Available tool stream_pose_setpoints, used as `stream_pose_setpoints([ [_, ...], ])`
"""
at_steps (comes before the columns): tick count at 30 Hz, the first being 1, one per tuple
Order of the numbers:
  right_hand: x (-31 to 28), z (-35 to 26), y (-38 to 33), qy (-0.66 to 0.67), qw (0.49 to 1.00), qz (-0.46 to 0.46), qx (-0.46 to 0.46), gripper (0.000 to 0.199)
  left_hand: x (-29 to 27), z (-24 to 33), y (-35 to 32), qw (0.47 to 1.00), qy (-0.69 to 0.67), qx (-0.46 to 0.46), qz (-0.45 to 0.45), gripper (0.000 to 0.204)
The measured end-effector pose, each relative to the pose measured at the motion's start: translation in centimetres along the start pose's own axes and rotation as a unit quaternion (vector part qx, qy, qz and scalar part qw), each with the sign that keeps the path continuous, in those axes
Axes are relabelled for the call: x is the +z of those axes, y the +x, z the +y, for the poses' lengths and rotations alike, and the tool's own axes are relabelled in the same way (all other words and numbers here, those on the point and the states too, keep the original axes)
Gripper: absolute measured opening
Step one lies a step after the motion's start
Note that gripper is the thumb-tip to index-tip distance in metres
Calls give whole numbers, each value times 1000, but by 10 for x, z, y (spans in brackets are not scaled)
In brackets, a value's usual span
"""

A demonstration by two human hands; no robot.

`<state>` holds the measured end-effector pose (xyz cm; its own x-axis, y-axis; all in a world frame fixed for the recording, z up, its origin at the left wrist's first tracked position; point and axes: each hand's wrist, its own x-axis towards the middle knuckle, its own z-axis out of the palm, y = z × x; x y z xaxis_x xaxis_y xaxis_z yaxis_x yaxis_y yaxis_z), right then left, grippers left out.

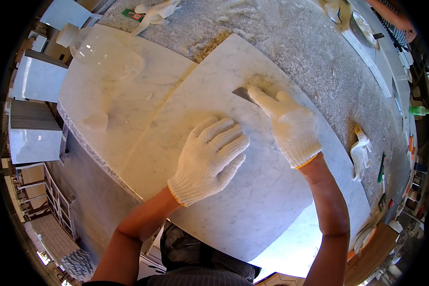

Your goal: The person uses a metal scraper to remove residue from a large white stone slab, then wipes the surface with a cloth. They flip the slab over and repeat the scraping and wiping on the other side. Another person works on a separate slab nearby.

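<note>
Both my hands wear white knitted gloves with yellow cuff edges. My left hand rests palm down on a pale, grey-veined marble slab, its fingers stretched out. Farther right, my right hand is closed around a flat metal scraper blade, which juts out to the left by the thumb and lies close to the slab's surface. The gloved fingers hide the rest of the scraper. Yellowish dust marks the slab near the blade. A second marble slab adjoins this one on the left, along a yellowish seam.
On the left slab is a clear plastic jug. A dusty, rough work surface spreads beyond, with loose white gloves and another glove at right. A metal bowl and another person's arm appear at far right.
</note>
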<state>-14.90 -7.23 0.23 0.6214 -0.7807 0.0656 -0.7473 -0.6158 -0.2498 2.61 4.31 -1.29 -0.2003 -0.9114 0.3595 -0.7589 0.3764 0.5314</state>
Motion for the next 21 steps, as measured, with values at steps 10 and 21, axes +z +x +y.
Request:
stream_pose_setpoints([
  [10, 9, 0, 7, -68, 997, 47, 4, 42, -2, 2, 0, 1000, 8, 3, -2, 30],
  [21, 15, 26, 9, 409, 909, 84, -16, 32, 1, 0, -1, 1000, 4, 13, 26, 27],
])
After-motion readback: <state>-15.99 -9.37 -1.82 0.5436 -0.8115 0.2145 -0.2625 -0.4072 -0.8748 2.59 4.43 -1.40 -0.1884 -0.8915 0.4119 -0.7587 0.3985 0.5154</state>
